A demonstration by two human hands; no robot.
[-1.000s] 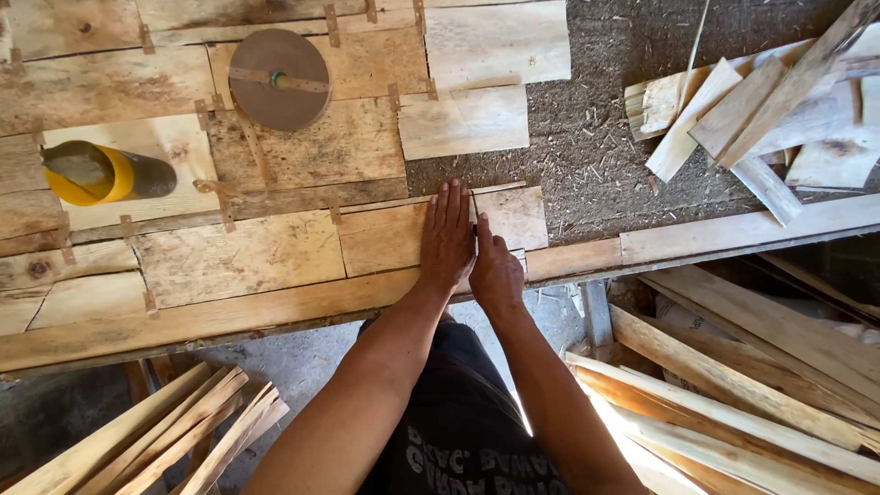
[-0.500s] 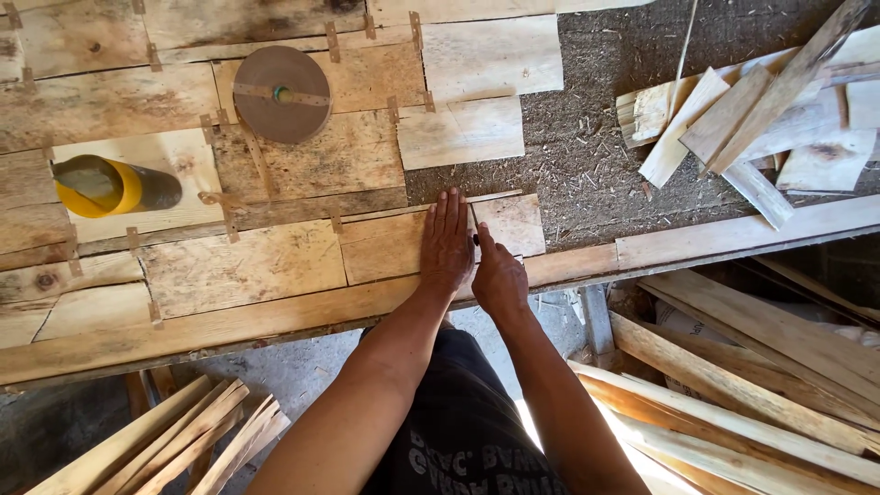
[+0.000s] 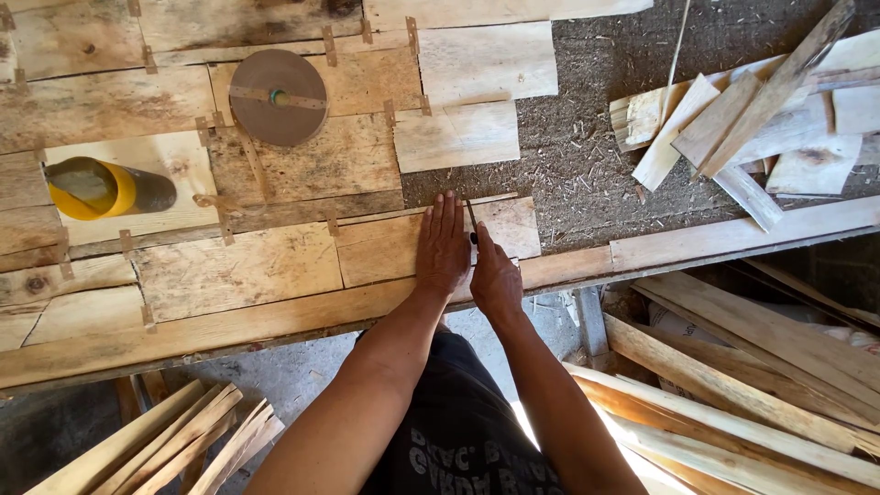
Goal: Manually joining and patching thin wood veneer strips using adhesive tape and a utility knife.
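- Workbench [image 3: 229, 321] carries taped-together veneer pieces; a tape roll [image 3: 278, 97] and yellow-rimmed cup [image 3: 96, 188] sit well apart, out of the way.
- Veneer sheet [image 3: 385, 247] lies at the bench's near edge.
- Left hand [image 3: 443, 246], fingers flat and spread, pins it steady.
- Right hand [image 3: 495, 280], fingers closed, grips a thin dark blade [image 3: 471, 220], apparently cutting along the hand.

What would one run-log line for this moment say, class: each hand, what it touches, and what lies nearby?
left hand: flat on wood panel | right hand: holds dark thin tool on panel | nearby: tape roll, yellow tube, offcuts
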